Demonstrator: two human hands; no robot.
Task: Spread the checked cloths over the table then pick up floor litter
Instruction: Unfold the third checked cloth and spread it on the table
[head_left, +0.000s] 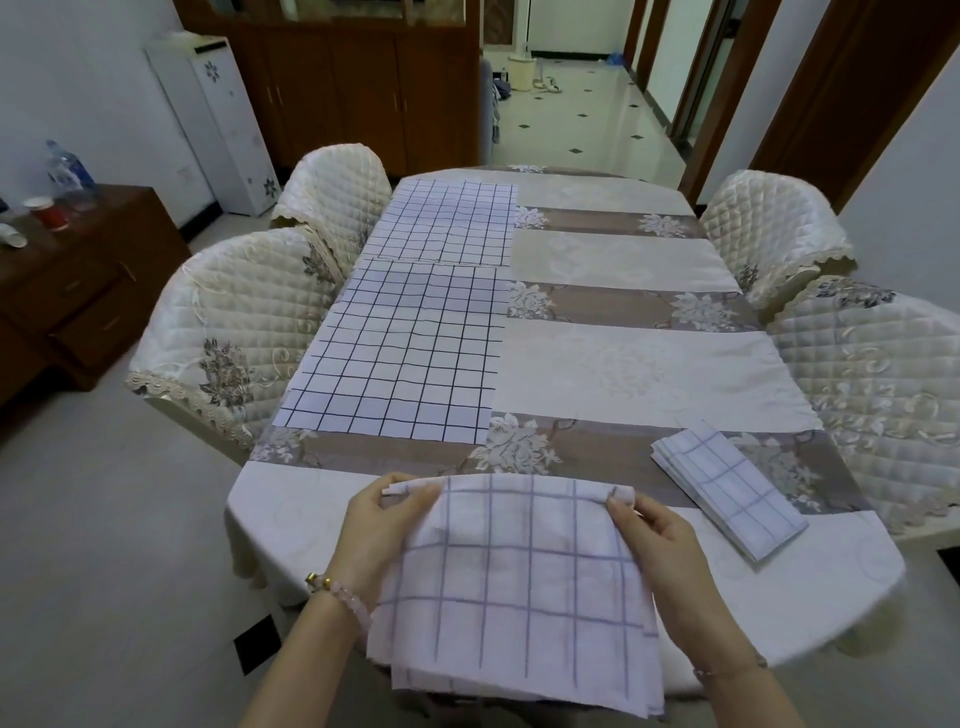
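Two checked cloths lie flat on the left half of the table (649, 364): a far one (447, 221) and a near one (400, 348). I hold a third checked cloth (519, 587) by its top edge above the table's near rim; it hangs partly folded toward me. My left hand (384, 525) pinches its upper left corner. My right hand (654, 540) pinches the upper right corner. A small stack of folded checked cloths (727, 488) rests on the table to the right of my hands.
Four quilted chairs flank the table, two at left (234, 332) and two at right (878, 374). A wooden dresser (78, 280) with a bottle and cups stands at far left. The tiled floor (104, 545) shows at left, with a dark tile (257, 642) near the table.
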